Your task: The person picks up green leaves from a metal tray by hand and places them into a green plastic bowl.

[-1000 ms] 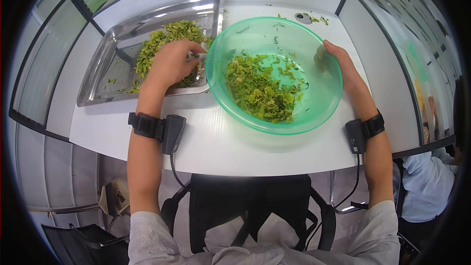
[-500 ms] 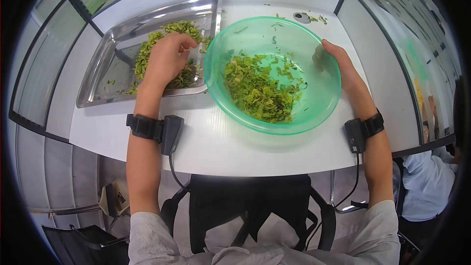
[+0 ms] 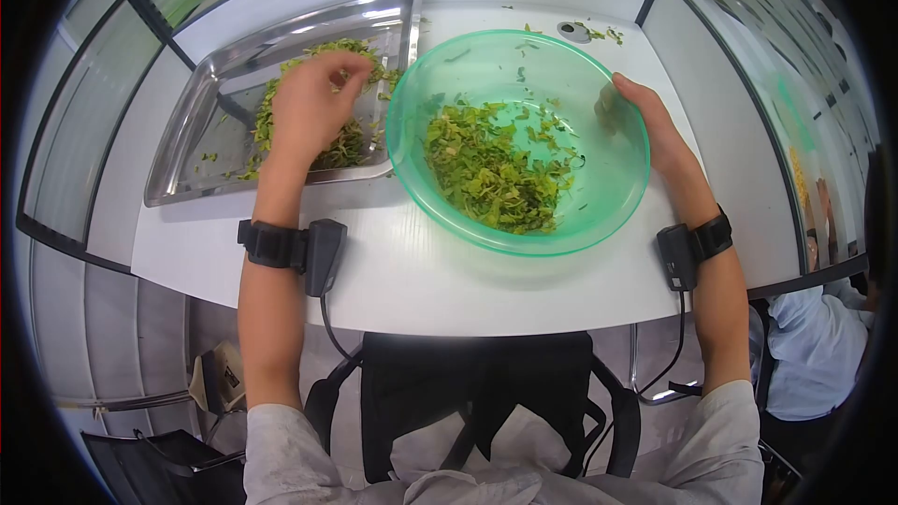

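My right hand (image 3: 647, 122) grips the right rim of a translucent green plastic bowl (image 3: 613, 196), thumb over the edge and fingers showing behind the wall. Chopped green leaves (image 3: 496, 168) lie heaped in the bowl's left half, with loose bits scattered around them. Over a metal tray (image 3: 192, 145) to the left hovers my left hand (image 3: 318, 103), slightly blurred, its fingers curled toward the thumb. Whatever may be between those fingertips cannot be made out. Beneath and around that hand, more chopped leaves (image 3: 348, 148) are piled in the tray, partly hidden by it.
Leaf scraps lie near a round cable hole (image 3: 573, 32) at the back of the white table (image 3: 449, 290). Low partitions enclose the table's sides and back. A black bag or chair (image 3: 477, 393) is below the front edge. Another person's sleeve (image 3: 814, 346) shows at right.
My left hand has lifted and shifted slightly up and left over the tray. The bowl has moved a tiny bit left; my right hand keeps its hold.
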